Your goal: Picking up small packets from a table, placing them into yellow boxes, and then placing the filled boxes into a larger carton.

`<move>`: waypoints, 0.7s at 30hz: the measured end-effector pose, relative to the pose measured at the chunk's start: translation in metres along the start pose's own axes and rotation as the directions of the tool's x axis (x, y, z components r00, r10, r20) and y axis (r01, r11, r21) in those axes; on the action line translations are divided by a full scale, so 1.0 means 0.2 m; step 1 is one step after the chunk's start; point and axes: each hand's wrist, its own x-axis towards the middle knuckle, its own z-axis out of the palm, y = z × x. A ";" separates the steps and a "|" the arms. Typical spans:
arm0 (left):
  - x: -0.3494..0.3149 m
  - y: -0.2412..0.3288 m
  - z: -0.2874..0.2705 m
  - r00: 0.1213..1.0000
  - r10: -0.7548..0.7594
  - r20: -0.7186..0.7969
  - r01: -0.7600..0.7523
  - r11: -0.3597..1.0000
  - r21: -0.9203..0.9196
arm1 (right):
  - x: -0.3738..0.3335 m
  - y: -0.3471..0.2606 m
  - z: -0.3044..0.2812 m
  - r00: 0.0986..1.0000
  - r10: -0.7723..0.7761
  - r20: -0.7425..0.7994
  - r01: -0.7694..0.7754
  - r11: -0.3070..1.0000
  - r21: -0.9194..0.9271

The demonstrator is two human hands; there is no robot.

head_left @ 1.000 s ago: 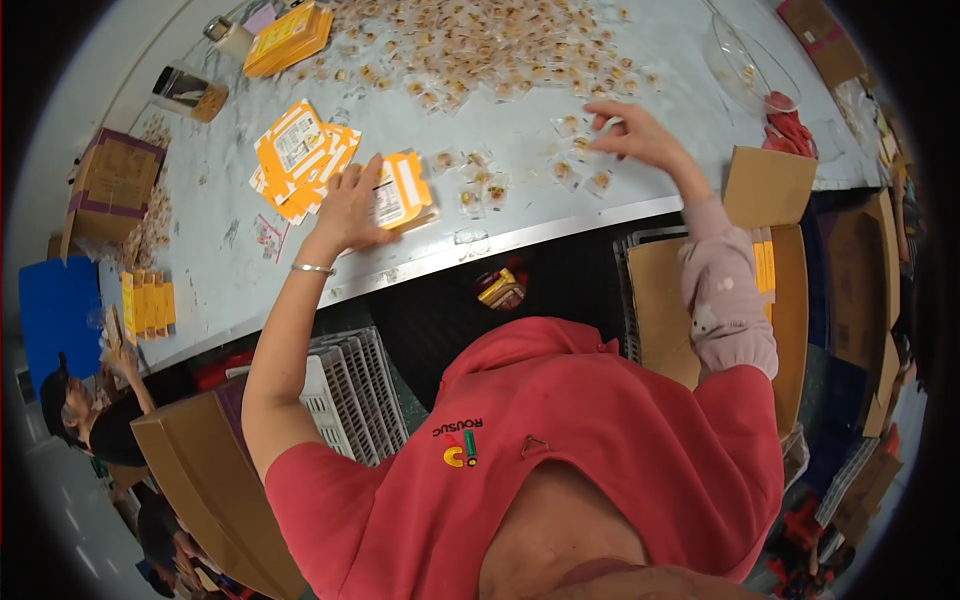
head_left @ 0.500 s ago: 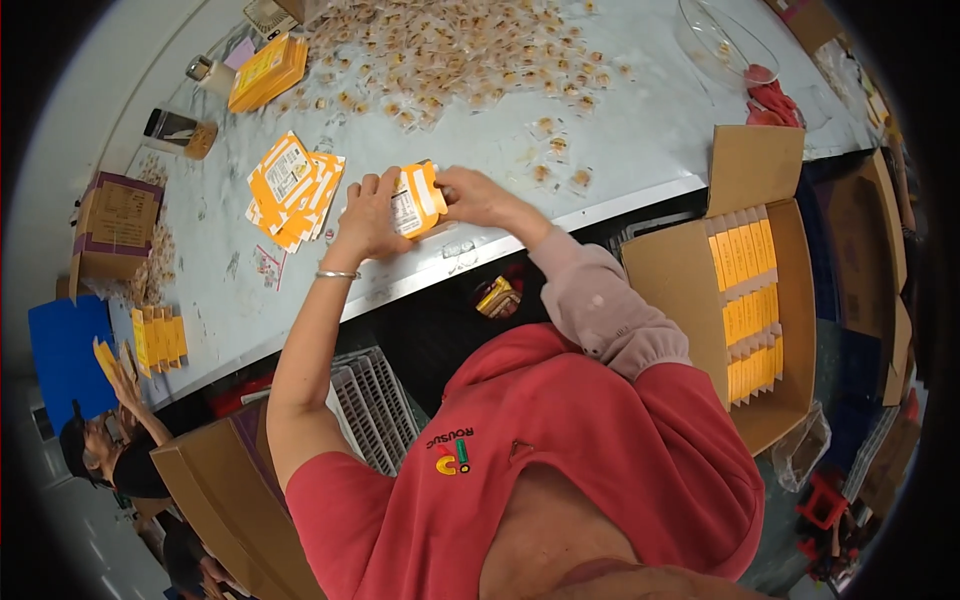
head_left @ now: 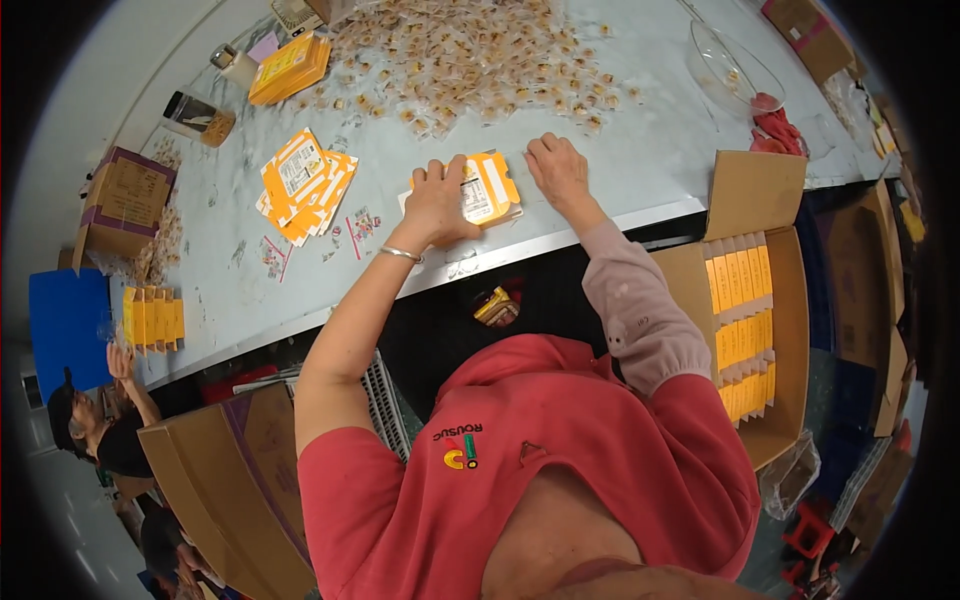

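Note:
My left hand (head_left: 440,207) is wrapped over the left part of a flat yellow-and-white carton (head_left: 487,190) lying near the table's front edge. The carton's right end has its flaps out, and a pale layer shows beneath it. Just right of the carton, my right hand (head_left: 560,172) is apart from it, low over the table with its fingers curled together. Whatever those fingers hold, if anything, is hidden. Left of my left hand lies a loose pile of flat yellow-and-white cartons (head_left: 300,180). Small printed packets (head_left: 362,230) lie between pile and hand.
A wide heap of small clear sachets (head_left: 470,65) covers the back of the table. At right stands an open cardboard box (head_left: 690,285) with rows of yellow cartons (head_left: 740,270). A clear bowl (head_left: 735,70) and red gloves (head_left: 775,125) lie far right. A co-worker (head_left: 105,420) is at left.
My right hand has left the carton's open end and moved right, over where several loose sachets lay. The carton and my left hand have shifted right. The co-worker's raised hand has come down.

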 end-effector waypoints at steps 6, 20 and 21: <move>-0.03 -0.11 0.06 0.949 0.058 -0.310 -0.156 0.940 -0.304 | 0.21 -0.05 -0.10 0.779 0.605 0.165 -0.301 0.131 0.944; -0.05 -0.04 0.10 0.829 -0.119 -0.546 -0.173 0.875 -0.453 | 0.33 -0.48 -0.32 0.946 0.112 0.304 -0.320 0.163 0.933; -0.04 -0.03 0.10 0.803 -0.128 -0.582 -0.183 0.877 -0.445 | 0.36 -0.47 -0.31 0.950 0.125 0.287 -0.312 0.303 0.901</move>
